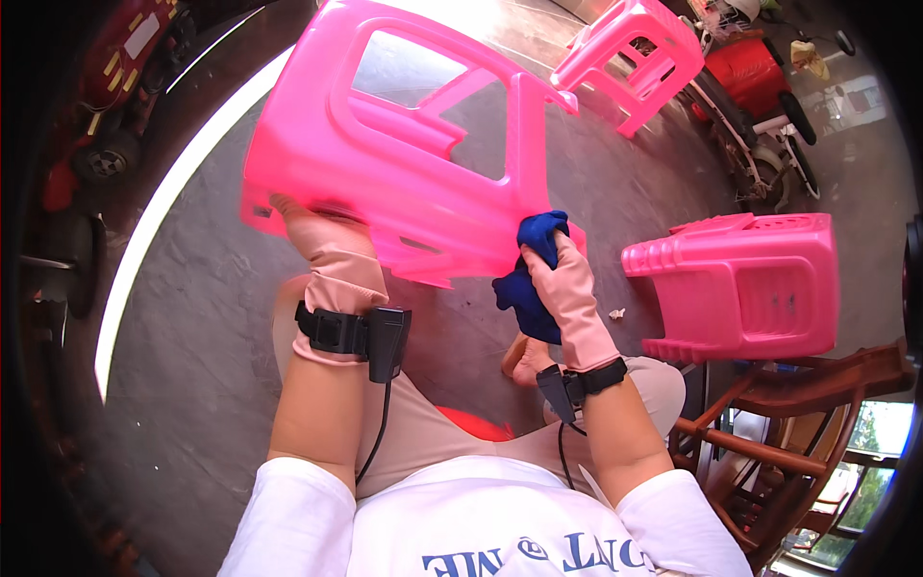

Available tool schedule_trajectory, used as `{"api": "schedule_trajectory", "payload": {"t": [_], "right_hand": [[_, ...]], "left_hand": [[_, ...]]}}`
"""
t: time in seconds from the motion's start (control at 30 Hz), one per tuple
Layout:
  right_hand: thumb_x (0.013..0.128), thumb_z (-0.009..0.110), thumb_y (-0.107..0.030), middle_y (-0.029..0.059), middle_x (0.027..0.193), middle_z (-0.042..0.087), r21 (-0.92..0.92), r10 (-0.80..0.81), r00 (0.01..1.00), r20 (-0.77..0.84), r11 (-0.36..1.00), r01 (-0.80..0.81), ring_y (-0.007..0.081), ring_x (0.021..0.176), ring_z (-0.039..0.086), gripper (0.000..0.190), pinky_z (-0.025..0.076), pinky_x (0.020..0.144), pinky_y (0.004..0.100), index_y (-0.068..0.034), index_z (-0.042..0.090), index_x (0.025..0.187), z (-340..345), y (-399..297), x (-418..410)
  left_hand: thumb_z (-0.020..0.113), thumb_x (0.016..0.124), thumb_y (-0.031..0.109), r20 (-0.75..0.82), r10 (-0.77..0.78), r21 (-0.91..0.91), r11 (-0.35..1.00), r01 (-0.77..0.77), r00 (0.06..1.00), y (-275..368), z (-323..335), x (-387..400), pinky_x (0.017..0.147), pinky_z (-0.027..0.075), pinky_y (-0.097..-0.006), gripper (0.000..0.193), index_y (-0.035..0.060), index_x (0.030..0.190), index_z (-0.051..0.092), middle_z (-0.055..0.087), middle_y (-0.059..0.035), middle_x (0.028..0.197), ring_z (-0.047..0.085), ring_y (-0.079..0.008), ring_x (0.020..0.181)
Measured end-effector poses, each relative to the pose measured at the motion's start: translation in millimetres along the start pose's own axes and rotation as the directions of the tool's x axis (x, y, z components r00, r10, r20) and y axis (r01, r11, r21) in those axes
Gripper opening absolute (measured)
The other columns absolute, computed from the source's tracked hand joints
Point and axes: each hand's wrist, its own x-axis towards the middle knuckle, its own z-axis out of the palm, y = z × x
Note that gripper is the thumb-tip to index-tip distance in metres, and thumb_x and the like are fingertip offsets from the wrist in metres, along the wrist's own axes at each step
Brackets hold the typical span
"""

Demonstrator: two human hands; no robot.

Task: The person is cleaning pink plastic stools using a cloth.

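Both my hands wear pale pink gloves, with black straps and small devices at the wrists. A large pink plastic stool (pixel 433 180), tipped on its side with its open frame showing, is held up in front of me. My left hand (pixel 328 245) grips its lower left edge; the fingertips are partly hidden behind the plastic. In my right hand (pixel 566 288) is a bunched dark blue cloth (pixel 537 296), pressed against the stool's lower right edge. The cloth's lower part hangs below the fingers.
Another pink plastic stool (pixel 750 288) lies on its side at right, and a pink stool (pixel 634 61) stands beyond. A wheeled vehicle (pixel 757 159) is at upper right, a wooden chair (pixel 779 440) at lower right. Dark wheeled items (pixel 108 159) line the left. A small scrap (pixel 616 314) lies on the grey floor.
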Motion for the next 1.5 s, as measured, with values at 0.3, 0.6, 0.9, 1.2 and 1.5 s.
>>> {"api": "schedule_trajectory", "payload": {"t": [0.3,0.6,0.9,1.2,1.5], "right_hand": [[0.084,0.071,-0.03,0.0153,0.119,0.066,0.0,-0.025,0.989,0.145,1.0,0.025,0.0343,0.108,0.064,0.042,0.051,0.092,0.0376,-0.013,0.064,0.121,5.3,-29.3,-2.2],[0.088,0.063,-0.042,0.0188,0.111,0.069,-0.597,0.309,0.948,0.082,0.777,-0.201,0.0355,0.105,0.065,0.044,0.052,0.089,0.0413,-0.011,0.064,0.119,-63.5,9.1,8.9],[0.087,0.067,-0.045,0.0167,0.093,0.071,-0.671,0.153,0.988,0.023,0.735,-0.098,0.0347,0.089,0.069,0.043,0.054,0.078,0.0404,-0.006,0.068,0.103,-90.6,22.1,18.2],[0.087,0.073,-0.035,0.0182,0.136,0.048,0.019,0.306,0.949,-0.082,0.952,-0.305,0.0266,0.121,0.05,0.071,0.041,0.102,0.0377,-0.002,0.04,0.142,-34.5,54.3,14.6],[0.082,0.079,-0.025,0.0122,0.107,0.067,0.101,0.264,0.946,-0.191,0.963,-0.249,0.0237,0.095,0.064,0.05,0.051,0.085,0.0366,-0.001,0.058,0.121,-36.8,126.7,52.4]], "left_hand": [[0.042,0.095,0.066,-0.024,-0.08,-0.149,0.986,0.076,0.996,1.9,6.1,-5.2,0.115,0.026,-0.0368,0.077,0.0111,0.148,0.038,0.04,-0.005,0.153,0.038,-0.0263,0.136],[0.041,0.097,0.063,-0.098,-0.091,-0.029,0.996,0.089,0.991,5.1,19.4,-28.8,0.112,0.029,-0.0369,0.072,0.0132,0.148,0.039,0.043,-0.0033,0.151,0.041,-0.026,0.134],[0.044,0.095,0.061,0.192,-0.139,-0.716,-0.697,0.042,0.971,6.3,2.1,-11.0,0.104,0.036,-0.0363,0.065,0.0158,0.142,0.048,0.049,-0.0009,0.145,0.046,-0.0231,0.126],[0.044,0.096,0.061,0.436,-0.083,-0.825,0.361,0.434,0.896,-15.4,-86.3,81.0,0.1,0.038,-0.0356,0.064,0.0133,0.137,0.051,0.054,-0.0015,0.137,0.049,-0.0233,0.117],[0.043,0.097,0.061,-0.101,-0.065,-0.01,0.998,0.064,0.993,-15.4,19.7,-28.5,0.111,0.032,-0.0417,0.072,0.0072,0.144,0.043,0.047,-0.0079,0.147,0.044,-0.028,0.13]]}}
